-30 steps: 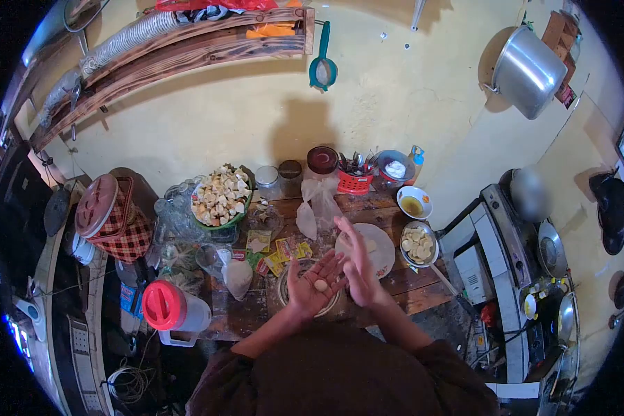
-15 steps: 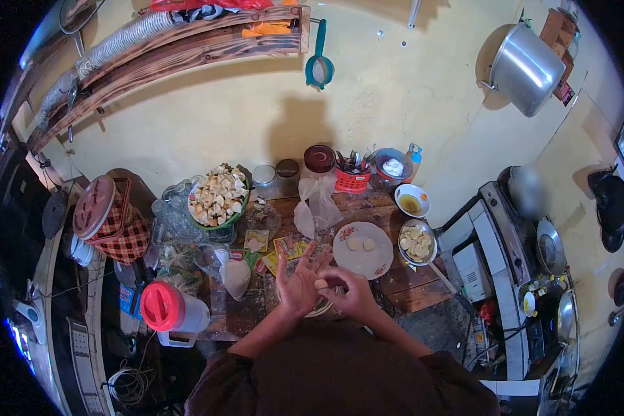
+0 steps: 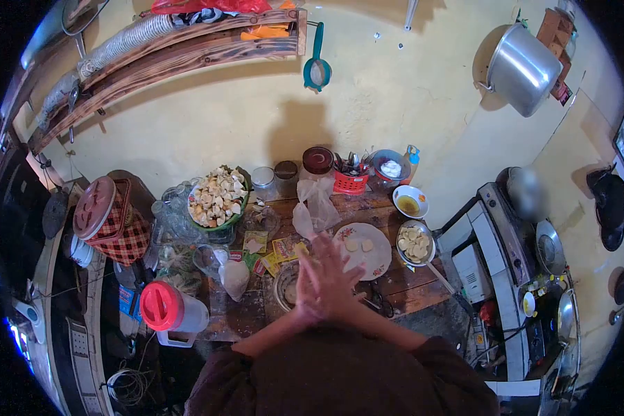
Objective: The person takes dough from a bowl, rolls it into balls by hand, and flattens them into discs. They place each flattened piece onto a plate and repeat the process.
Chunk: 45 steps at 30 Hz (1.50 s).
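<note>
My left hand (image 3: 306, 288) and my right hand (image 3: 334, 286) are pressed palm to palm above the table's front edge, fingers stretched out and slightly blurred. The small pale piece of dough seen earlier is hidden, apparently between the palms. Just beneath and left of them, a round metal bowl (image 3: 280, 294) is partly covered. To the right of the fingers lies a white flowered plate (image 3: 367, 267) with two pale dough rounds (image 3: 359, 245) on it. Farther right, a long-handled strainer or pan (image 3: 431, 255) holds several similar pale pieces.
A small bowl of yellowish liquid (image 3: 409, 205) stands behind the pan. On the left are a bag of white powder (image 3: 236, 279), seasoning packets (image 3: 255, 242), a heaped green basket (image 3: 218, 201) and a red-lidded jug (image 3: 177, 308). A stove (image 3: 503, 222) stands at right.
My right hand, which held the small dough piece in its fingertips beside the open left palm, has moved left onto that palm. The hands now meet and the piece is out of sight.
</note>
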Each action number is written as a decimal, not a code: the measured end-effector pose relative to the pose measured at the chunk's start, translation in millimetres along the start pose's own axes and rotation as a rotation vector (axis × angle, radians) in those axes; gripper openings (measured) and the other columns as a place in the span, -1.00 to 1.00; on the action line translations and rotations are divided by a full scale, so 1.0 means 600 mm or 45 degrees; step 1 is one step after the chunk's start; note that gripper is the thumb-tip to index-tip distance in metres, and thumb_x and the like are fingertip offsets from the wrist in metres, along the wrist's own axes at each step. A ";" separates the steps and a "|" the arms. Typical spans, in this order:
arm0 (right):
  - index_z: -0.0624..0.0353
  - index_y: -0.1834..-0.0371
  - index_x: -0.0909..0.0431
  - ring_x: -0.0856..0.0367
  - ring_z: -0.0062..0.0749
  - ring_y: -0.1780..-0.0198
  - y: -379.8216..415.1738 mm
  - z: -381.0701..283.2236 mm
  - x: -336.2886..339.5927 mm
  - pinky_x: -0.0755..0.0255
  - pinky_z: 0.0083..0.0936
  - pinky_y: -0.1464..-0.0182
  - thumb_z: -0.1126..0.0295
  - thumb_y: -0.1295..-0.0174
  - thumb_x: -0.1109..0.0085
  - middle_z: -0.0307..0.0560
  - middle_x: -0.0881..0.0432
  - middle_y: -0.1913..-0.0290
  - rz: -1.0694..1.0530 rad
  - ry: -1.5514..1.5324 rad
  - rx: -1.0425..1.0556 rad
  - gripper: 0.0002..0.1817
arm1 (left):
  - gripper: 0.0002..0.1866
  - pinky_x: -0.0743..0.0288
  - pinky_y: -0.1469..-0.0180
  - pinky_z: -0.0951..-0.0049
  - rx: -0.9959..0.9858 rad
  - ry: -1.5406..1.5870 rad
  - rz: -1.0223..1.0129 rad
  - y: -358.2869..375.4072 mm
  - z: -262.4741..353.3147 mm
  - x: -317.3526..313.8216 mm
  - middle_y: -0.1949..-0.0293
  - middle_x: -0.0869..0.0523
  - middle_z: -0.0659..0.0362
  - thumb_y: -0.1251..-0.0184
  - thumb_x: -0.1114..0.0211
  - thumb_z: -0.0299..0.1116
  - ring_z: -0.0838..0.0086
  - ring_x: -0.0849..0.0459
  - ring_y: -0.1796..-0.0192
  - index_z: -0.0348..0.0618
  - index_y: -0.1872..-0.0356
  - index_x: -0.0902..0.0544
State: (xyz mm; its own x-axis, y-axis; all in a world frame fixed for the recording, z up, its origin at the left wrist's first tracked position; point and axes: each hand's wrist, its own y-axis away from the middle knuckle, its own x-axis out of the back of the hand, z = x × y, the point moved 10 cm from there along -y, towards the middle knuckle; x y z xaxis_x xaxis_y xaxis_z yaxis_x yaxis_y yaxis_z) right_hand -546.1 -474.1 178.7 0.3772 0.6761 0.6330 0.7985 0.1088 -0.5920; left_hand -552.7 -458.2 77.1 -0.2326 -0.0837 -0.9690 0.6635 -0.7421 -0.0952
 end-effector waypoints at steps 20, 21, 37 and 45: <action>0.17 -0.38 -0.06 0.12 0.00 -0.45 0.188 0.200 -0.148 0.15 0.03 -0.36 -0.41 -0.08 0.25 0.15 0.00 -0.42 0.900 0.297 -1.087 -0.02 | 0.07 0.19 -0.40 -0.03 0.375 0.083 0.024 0.016 -0.039 0.028 -0.41 -0.02 0.00 0.00 0.33 0.58 0.21 0.05 -0.46 -0.06 -0.39 0.00; 0.17 -0.38 -0.06 0.12 0.00 -0.45 0.186 0.254 0.024 0.15 0.03 -0.36 -0.41 -0.08 0.25 0.15 0.00 -0.42 0.895 0.294 -1.084 -0.02 | 0.11 0.21 -0.40 -0.02 0.365 0.073 0.145 0.020 -0.034 0.042 -0.42 -0.01 0.01 0.07 0.36 0.64 0.23 0.03 -0.45 -0.01 -0.40 0.00; 0.25 0.01 -0.49 -0.39 0.08 -0.10 0.063 0.025 -0.017 -0.19 -0.02 -0.22 0.44 -0.04 -0.14 0.12 -0.43 -0.05 -0.292 -0.231 0.121 -0.62 | 0.17 -0.12 -0.30 -0.04 0.088 -0.085 0.147 0.028 0.041 0.075 -0.38 -0.06 -0.10 0.21 0.38 0.71 0.07 -0.20 -0.34 0.21 -0.42 0.30; 0.21 -0.14 -0.37 -0.41 0.07 -0.09 0.061 0.031 -0.023 -0.22 -0.06 -0.20 0.46 -0.01 -0.18 0.14 -0.44 -0.01 -0.414 -0.439 -0.025 -0.47 | 0.21 -0.30 -0.21 0.06 0.072 0.138 -0.026 0.025 0.035 0.046 -0.33 -0.18 -0.13 0.24 0.39 0.72 0.04 -0.34 -0.25 0.13 -0.43 0.22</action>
State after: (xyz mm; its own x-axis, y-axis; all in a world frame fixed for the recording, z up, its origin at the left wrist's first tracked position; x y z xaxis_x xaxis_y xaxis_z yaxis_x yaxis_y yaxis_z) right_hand -531.0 -465.7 138.9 -0.0686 0.8120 0.5796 0.8593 0.3432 -0.3792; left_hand -563.9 -485.9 53.8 -0.1652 0.0023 -0.9863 0.6178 -0.7793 -0.1053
